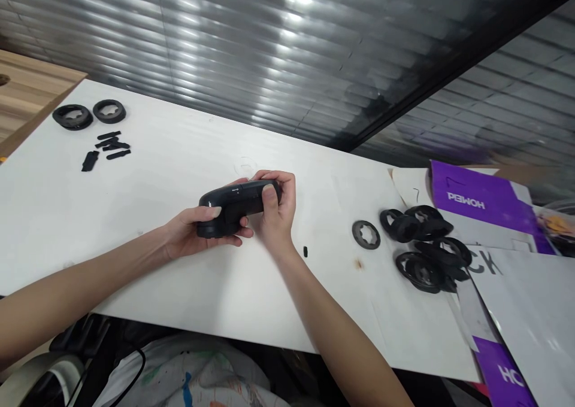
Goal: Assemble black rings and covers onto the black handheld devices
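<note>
A black handheld device (233,206), rounded at one end with a handle at the other, is held just above the white table (148,185) by both my hands. My left hand (188,233) wraps its rounded end, thumb on top. My right hand (274,212) grips the handle end, thumb pressed on the upper face and fingers curled behind. A tiny black piece (305,251) lies on the table just right of my right wrist.
Two black rings (88,114) and several small black strips (108,145) lie far left. A flat black ring (366,234) and a pile of black ring parts (424,245) sit to the right, beside a purple and white box (483,200). Corrugated metal wall behind.
</note>
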Demonstrator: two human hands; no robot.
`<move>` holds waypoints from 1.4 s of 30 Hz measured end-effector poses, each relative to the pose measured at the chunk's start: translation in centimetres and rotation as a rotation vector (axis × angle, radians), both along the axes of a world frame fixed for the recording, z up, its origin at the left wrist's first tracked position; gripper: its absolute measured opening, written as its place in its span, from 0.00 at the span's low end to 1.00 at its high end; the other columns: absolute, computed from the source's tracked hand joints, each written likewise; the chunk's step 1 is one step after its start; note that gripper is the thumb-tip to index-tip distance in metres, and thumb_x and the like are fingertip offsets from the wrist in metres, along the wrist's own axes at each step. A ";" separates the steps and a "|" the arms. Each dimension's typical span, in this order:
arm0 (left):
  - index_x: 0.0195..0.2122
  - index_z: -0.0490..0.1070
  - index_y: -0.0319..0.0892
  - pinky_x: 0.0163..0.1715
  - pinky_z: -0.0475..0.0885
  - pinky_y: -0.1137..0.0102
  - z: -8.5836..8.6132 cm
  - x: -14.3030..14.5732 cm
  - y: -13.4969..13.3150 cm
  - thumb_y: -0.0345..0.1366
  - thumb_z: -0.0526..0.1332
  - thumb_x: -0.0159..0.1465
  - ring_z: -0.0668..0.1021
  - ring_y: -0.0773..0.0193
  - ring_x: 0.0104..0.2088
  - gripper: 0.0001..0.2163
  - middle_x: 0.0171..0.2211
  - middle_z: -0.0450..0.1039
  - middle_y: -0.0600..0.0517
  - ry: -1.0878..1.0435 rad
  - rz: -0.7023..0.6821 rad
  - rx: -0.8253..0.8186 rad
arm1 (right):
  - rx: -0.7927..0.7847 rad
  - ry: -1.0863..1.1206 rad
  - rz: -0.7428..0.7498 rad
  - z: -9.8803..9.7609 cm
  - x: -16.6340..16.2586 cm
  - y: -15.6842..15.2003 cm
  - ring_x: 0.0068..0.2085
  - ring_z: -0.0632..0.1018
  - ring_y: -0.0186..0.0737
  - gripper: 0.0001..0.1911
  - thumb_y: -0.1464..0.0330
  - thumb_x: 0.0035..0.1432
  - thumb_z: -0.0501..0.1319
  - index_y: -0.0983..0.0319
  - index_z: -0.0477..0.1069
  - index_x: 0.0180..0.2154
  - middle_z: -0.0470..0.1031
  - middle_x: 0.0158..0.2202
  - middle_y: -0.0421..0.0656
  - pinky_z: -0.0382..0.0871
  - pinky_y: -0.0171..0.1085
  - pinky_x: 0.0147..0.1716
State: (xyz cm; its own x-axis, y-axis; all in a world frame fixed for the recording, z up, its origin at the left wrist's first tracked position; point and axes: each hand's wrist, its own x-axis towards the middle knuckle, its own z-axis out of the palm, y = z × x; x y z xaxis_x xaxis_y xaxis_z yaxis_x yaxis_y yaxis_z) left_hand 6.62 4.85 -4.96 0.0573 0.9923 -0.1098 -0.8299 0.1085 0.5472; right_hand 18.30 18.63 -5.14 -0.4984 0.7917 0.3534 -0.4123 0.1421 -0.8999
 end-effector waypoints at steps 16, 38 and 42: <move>0.80 0.57 0.56 0.48 0.77 0.64 0.4 -0.1 0.0 0.33 0.77 0.55 0.83 0.56 0.46 0.52 0.43 0.82 0.49 0.044 -0.003 -0.077 | -0.001 -0.017 0.009 -0.2 0.1 0.1 0.43 0.80 0.43 0.22 0.45 0.63 0.73 0.54 0.75 0.41 0.80 0.39 0.40 0.75 0.45 0.51; 0.68 0.75 0.46 0.41 0.81 0.67 0.2 -0.6 0.0 0.49 0.77 0.62 0.84 0.55 0.40 0.34 0.39 0.83 0.46 -0.054 0.025 -0.058 | 0.084 -0.225 0.211 0.4 0.9 0.3 0.46 0.83 0.48 0.36 0.42 0.50 0.80 0.51 0.65 0.47 0.78 0.47 0.42 0.83 0.50 0.45; 0.67 0.76 0.48 0.42 0.82 0.68 0.5 -0.4 -0.1 0.48 0.78 0.61 0.85 0.57 0.42 0.33 0.47 0.84 0.46 -0.044 0.056 -0.058 | 0.201 -0.213 0.198 0.0 1.2 0.7 0.51 0.82 0.50 0.40 0.44 0.45 0.83 0.50 0.64 0.48 0.76 0.48 0.43 0.81 0.53 0.50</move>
